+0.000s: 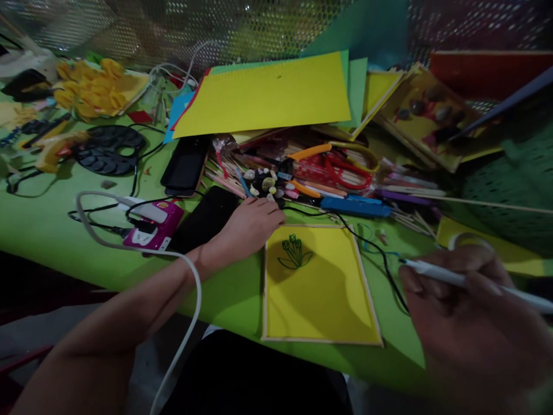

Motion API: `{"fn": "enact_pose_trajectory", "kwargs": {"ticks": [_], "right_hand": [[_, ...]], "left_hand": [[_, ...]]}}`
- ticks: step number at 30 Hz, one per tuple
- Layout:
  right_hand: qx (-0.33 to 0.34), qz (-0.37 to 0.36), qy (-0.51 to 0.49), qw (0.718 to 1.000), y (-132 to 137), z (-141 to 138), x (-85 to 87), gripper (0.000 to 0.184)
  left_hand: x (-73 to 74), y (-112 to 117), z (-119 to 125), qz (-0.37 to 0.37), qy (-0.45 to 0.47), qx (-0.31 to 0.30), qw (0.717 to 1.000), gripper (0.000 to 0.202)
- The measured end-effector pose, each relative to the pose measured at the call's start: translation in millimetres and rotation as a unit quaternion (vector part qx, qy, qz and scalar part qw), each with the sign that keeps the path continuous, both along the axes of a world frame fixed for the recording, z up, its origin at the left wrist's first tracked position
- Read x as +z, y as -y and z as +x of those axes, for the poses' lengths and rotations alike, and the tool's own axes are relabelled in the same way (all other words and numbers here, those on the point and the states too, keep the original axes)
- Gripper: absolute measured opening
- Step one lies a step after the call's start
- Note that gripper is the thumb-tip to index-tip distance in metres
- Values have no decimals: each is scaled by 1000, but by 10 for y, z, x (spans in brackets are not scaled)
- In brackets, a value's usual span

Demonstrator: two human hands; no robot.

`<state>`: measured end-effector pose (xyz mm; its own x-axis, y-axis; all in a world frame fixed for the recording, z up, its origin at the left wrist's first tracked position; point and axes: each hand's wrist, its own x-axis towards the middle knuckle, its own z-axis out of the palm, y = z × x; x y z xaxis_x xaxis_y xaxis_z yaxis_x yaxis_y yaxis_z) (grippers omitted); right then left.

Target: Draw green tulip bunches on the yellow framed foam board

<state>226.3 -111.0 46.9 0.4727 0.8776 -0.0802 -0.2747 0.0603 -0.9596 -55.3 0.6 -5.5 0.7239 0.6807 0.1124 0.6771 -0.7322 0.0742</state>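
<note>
The right hand (484, 311) is closed around a white pen (440, 273), its dark tip pointing left, apart from the yellow board (322, 305). The left hand (253, 227) lies palm down, fingers slightly bent, at the board's upper left corner; I cannot tell if it holds something. The board lies flat on the green worktop (233, 308), bearing a green flower drawing (295, 253). Beyond are pebbles (268, 184) and yellow paper (268, 98).

Marker (440, 273) partly beyond right edge
</note>
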Motion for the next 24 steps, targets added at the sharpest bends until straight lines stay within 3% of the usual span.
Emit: {"fn": "enact_pose_trajectory", "kwargs": {"ticks": [17,24], "right_hand": [[7,7,19,1000,-31,-14,-75,25],[24,-35,34,999,-60,-4,-229,33]], "left_hand": [[37,-27,-57,-6,-12,2,1000,11],[9,-19,-56,-11,3,9,1000,9]]}}
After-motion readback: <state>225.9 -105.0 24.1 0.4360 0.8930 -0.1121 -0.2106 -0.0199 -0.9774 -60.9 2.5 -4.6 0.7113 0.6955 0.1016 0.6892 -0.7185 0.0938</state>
